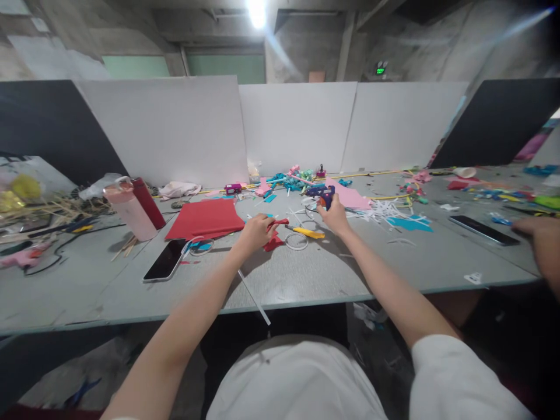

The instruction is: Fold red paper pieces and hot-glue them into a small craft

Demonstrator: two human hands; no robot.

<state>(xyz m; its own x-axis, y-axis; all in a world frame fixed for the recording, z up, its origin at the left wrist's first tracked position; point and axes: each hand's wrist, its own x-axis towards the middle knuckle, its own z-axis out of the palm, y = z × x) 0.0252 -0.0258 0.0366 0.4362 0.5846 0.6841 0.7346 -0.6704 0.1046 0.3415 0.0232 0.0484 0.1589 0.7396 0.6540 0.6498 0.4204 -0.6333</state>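
Observation:
My left hand (255,235) is closed on a small rolled red piece (280,221) just above the table. Another red scrap (273,242) lies under its fingers. In my right hand (336,217) is a dark blue hot glue gun (322,191), its nozzle pointing left. Between the two hands lie a yellow tool (308,233), perhaps a craft knife, and a clear ring (297,241). A large red sheet (205,217) rests left of my left hand. The thin white stick (254,297) juts over the table's front edge.
To the left are a phone (165,261), a pink bottle (131,210) and a red bottle (147,204). White paper strips (385,211) and a pink sheet (352,197) lie right. Another person's hand (540,233) is near a second phone (483,230). White boards (297,125) stand behind.

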